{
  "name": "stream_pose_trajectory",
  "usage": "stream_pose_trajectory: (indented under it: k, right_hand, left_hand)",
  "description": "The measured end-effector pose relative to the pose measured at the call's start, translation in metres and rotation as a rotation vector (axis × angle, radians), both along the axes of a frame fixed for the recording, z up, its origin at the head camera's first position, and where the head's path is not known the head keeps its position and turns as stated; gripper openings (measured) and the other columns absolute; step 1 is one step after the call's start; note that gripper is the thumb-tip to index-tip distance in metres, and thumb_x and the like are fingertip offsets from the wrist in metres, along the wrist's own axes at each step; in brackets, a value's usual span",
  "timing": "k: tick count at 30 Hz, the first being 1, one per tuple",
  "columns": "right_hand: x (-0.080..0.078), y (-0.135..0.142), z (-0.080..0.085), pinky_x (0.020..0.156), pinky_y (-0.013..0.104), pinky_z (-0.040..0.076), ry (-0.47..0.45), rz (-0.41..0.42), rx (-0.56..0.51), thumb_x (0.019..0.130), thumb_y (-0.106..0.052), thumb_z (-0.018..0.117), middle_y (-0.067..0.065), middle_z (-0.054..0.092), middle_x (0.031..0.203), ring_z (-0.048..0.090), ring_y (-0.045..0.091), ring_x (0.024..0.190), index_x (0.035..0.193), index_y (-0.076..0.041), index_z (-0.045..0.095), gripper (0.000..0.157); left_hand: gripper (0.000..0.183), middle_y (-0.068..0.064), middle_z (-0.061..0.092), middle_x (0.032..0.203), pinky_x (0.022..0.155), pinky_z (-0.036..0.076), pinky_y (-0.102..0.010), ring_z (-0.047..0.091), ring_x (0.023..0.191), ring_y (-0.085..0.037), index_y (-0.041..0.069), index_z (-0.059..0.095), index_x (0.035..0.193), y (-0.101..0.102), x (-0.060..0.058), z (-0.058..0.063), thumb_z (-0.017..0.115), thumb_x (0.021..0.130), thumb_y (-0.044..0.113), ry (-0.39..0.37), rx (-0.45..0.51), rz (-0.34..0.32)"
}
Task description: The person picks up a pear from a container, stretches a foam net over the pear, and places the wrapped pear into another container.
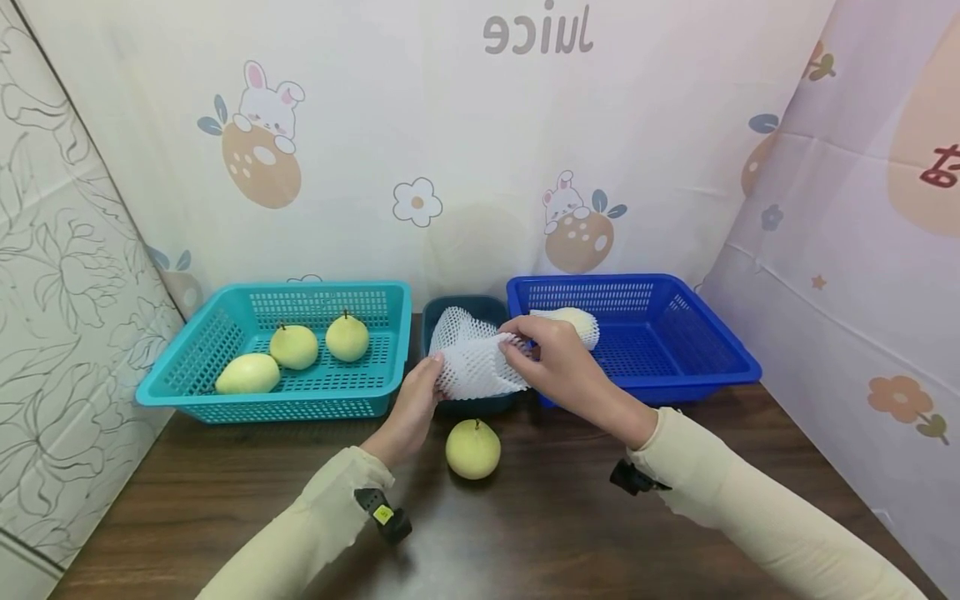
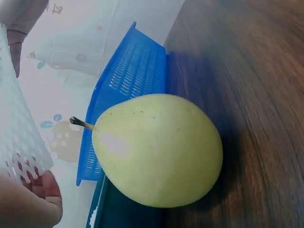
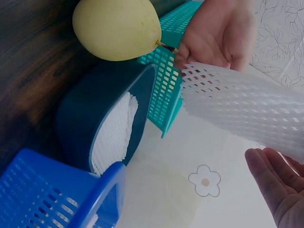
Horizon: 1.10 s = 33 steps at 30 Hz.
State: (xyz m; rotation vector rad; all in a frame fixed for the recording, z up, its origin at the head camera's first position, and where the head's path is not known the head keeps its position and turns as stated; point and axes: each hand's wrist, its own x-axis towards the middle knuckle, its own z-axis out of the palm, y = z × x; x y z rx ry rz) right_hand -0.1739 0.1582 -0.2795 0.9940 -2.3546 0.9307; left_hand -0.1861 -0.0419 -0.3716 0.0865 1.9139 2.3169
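Note:
Both hands hold a white foam fruit net (image 1: 480,371) stretched flat above a dark teal bin (image 1: 491,310). My left hand (image 1: 408,410) pinches the net's left end between thumb and fingers. At the opposite end, my right hand (image 1: 561,357) grips the edge; in the right wrist view its fingers (image 3: 273,178) are partly cut off by the frame. A bare yellow-green pear (image 1: 472,450) stands upright on the table in front of the bin, stem up, apart from both hands. More white net (image 3: 116,135) lies inside the bin.
Left of the bin is a turquoise basket (image 1: 285,408) holding several bare pears (image 1: 294,347). To the right, a blue basket (image 1: 675,382) contains a pear in a foam net (image 1: 579,323). A printed curtain (image 1: 480,125) hangs behind the dark wooden table (image 1: 540,517).

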Motion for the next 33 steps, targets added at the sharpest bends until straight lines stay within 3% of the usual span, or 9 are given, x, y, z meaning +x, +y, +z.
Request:
stream_pose_trajectory:
  k: [5,10,15,19,22,28,33]
  right_hand:
    - [0.000,-0.002,-0.004,0.063,0.026,0.052,0.001,0.020,-0.010,0.087,-0.004,0.066,0.007,0.068,0.091,0.059,0.011,0.074,0.097,0.000,0.068,0.011]
    - [0.001,-0.002,-0.007,0.068,0.028,0.054,-0.051,0.051,-0.040,0.088,-0.010,0.067,0.008,0.069,0.097,0.063,0.014,0.082,0.102,-0.001,0.067,0.017]
    - [0.002,0.001,-0.007,0.073,0.036,0.055,-0.112,0.077,-0.133,0.096,-0.014,0.054,0.010,0.065,0.110,0.062,0.019,0.095,0.114,-0.002,0.062,0.023]
    - [-0.001,0.003,-0.013,0.077,0.040,0.054,-0.140,0.066,-0.213,0.100,-0.012,0.043,0.013,0.063,0.108,0.064,0.022,0.093,0.118,0.001,0.060,0.027]
    - [-0.004,0.002,-0.020,0.079,0.040,0.053,-0.194,0.038,-0.242,0.102,-0.012,0.040,0.013,0.063,0.107,0.064,0.023,0.091,0.119,0.002,0.059,0.029]
    - [-0.009,-0.008,-0.039,0.095,0.045,0.042,-0.383,-0.034,-0.236,0.104,-0.021,0.039,0.012,0.059,0.124,0.053,0.027,0.115,0.127,-0.002,0.056,0.035]
    - [-0.008,-0.019,-0.050,0.101,0.040,0.038,-0.595,0.027,-0.301,0.104,-0.023,0.037,0.017,0.051,0.134,0.045,0.026,0.125,0.135,0.003,0.048,0.041]
  left_hand:
    - [0.038,-0.014,0.047,0.124,0.105,0.030,-0.041,0.044,0.115,-0.023,-0.003,0.044,0.128,0.001,0.003,0.001,0.034,0.105,0.025,0.013,0.098,0.029]
    - [0.035,-0.014,0.044,0.126,0.106,0.030,-0.038,0.042,0.117,-0.021,-0.004,0.042,0.127,0.000,0.003,0.002,0.032,0.105,0.021,-0.007,0.191,0.037]
    - [0.036,-0.013,0.041,0.132,0.104,0.031,-0.036,0.039,0.122,-0.020,-0.004,0.037,0.133,-0.001,0.000,0.002,0.029,0.106,0.018,-0.055,0.365,0.011]
    - [0.040,-0.013,0.036,0.140,0.108,0.027,-0.038,0.034,0.128,-0.021,-0.001,0.030,0.142,-0.003,0.000,0.003,0.028,0.106,0.017,-0.072,0.451,-0.028]
    - [0.043,-0.014,0.032,0.145,0.110,0.024,-0.039,0.030,0.133,-0.022,-0.001,0.026,0.145,-0.003,0.001,0.004,0.027,0.106,0.018,-0.068,0.487,-0.064]
    - [0.047,-0.015,0.026,0.149,0.111,0.019,-0.040,0.024,0.136,-0.022,0.000,0.018,0.148,0.000,0.004,0.009,0.025,0.106,0.019,-0.062,0.529,-0.133]
    - [0.047,-0.015,0.023,0.149,0.112,0.018,-0.040,0.023,0.135,-0.023,-0.001,0.015,0.149,0.003,0.007,0.012,0.023,0.106,0.018,-0.056,0.538,-0.181]
